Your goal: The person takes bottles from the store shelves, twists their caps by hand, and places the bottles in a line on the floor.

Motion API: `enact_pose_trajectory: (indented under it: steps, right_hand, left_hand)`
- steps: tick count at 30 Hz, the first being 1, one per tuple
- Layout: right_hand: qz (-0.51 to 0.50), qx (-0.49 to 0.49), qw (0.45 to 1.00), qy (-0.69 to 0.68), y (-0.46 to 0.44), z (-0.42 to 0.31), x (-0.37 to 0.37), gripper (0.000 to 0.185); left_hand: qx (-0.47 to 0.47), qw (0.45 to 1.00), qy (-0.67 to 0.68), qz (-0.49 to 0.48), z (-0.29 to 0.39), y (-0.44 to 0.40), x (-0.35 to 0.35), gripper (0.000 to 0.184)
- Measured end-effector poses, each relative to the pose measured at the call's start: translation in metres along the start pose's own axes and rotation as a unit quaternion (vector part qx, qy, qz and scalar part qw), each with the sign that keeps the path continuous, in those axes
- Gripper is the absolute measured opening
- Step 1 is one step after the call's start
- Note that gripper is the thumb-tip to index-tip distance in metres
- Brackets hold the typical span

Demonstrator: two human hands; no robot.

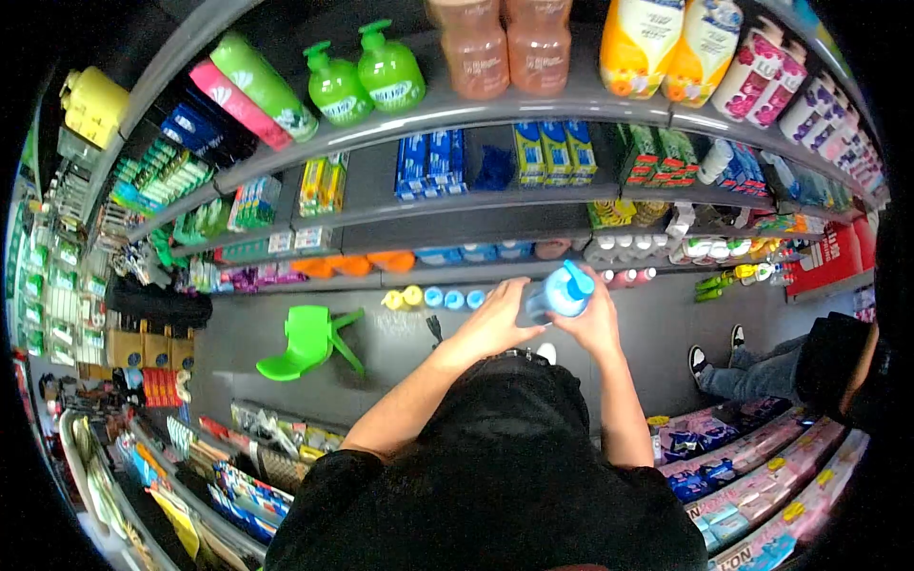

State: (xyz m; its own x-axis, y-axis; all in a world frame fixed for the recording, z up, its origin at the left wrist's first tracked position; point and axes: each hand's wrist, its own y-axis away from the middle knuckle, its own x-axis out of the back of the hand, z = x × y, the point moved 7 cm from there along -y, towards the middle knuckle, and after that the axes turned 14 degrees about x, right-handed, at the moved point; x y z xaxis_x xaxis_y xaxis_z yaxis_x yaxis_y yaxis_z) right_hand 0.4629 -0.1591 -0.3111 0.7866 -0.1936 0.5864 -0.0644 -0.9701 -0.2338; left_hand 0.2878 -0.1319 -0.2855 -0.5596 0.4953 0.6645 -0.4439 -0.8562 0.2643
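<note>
A blue pump bottle (564,292) with a light-blue pump head is held upright in front of my body, above the floor. My left hand (499,319) presses against its left side, with the thumb near its base. Around its right side curls my right hand (592,322), with fingers close to the pump head. On the floor beyond my left hand stand several blue-capped bottles (455,299) and a pair of yellow-capped ones (402,298). Pink-capped bottles (625,278) stand just right of my right hand.
Ahead, a shelf (381,228) carries toothpaste boxes (430,164), with green pump bottles (390,81) higher up. A green plastic chair (307,344) stands on the floor at left. At right is another person's leg (762,373). Stocked racks (752,466) lie behind me.
</note>
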Motion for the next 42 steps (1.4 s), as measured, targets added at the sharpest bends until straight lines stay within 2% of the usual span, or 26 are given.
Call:
enact_pose_trajectory:
  steps: [8, 9, 14, 16, 23, 26, 27, 30, 31, 34, 36, 38, 39, 42]
  right_hand:
    - [-0.064, -0.101, 0.991, 0.064, 0.031, 0.069, -0.022, 0.091]
    - [-0.067, -0.108, 0.990, 0.065, 0.036, 0.082, -0.026, 0.091]
    - [-0.126, -0.158, 0.979, 0.030, 0.050, 0.127, -0.041, 0.091]
    - [-0.133, -0.123, 0.983, 0.042, 0.055, 0.150, -0.052, 0.091]
    - [-0.170, -0.124, 0.978, 0.003, 0.073, 0.224, -0.099, 0.086]
    - [-0.185, -0.120, 0.975, -0.029, 0.087, 0.275, -0.135, 0.081]
    - [-0.194, -0.111, 0.974, -0.042, 0.093, 0.294, -0.147, 0.080]
    - [-0.224, -0.115, 0.966, -0.059, 0.109, 0.328, -0.179, 0.079]
    - [-0.246, -0.249, 0.937, -0.007, 0.126, 0.361, -0.195, 0.080]
    - [-0.286, -0.181, 0.940, 0.040, 0.121, 0.357, -0.210, 0.080]
    - [-0.301, -0.160, 0.938, 0.055, 0.125, 0.376, -0.230, 0.079]
    - [-0.322, -0.150, 0.932, 0.072, 0.128, 0.401, -0.246, 0.077]
    - [-0.319, -0.156, 0.932, 0.073, 0.127, 0.399, -0.248, 0.076]
    - [-0.329, -0.110, 0.934, 0.078, 0.113, 0.415, -0.280, 0.071]
  left_hand:
    - [0.110, 0.983, -0.037, -0.144, -0.012, -0.019, -0.078, 0.072]
    - [0.091, 0.986, -0.025, -0.138, -0.014, -0.024, -0.091, 0.067]
    - [0.121, 0.978, -0.028, -0.169, -0.018, -0.047, -0.136, 0.062]
    - [0.147, 0.969, -0.040, -0.196, -0.023, -0.056, -0.148, 0.062]
    - [0.198, 0.960, -0.038, -0.194, -0.055, -0.073, -0.188, 0.059]
    - [0.218, 0.949, -0.067, -0.216, -0.078, -0.094, -0.229, 0.057]
    - [0.225, 0.953, -0.072, -0.188, -0.086, -0.100, -0.240, 0.044]
    - [0.237, 0.947, -0.047, -0.213, -0.117, -0.120, -0.279, 0.050]
    - [0.278, 0.926, -0.064, -0.247, -0.132, -0.123, -0.293, 0.042]
    - [0.269, 0.933, -0.036, -0.236, -0.186, -0.132, -0.345, 0.044]
    - [0.375, 0.888, 0.064, -0.258, -0.219, -0.135, -0.341, 0.038]
    - [0.316, 0.913, 0.166, -0.197, -0.278, -0.147, -0.427, 0.037]
    - [0.319, 0.917, 0.167, -0.171, -0.285, -0.148, -0.432, 0.041]
    - [0.354, 0.880, 0.234, -0.211, -0.322, -0.157, -0.439, 0.046]
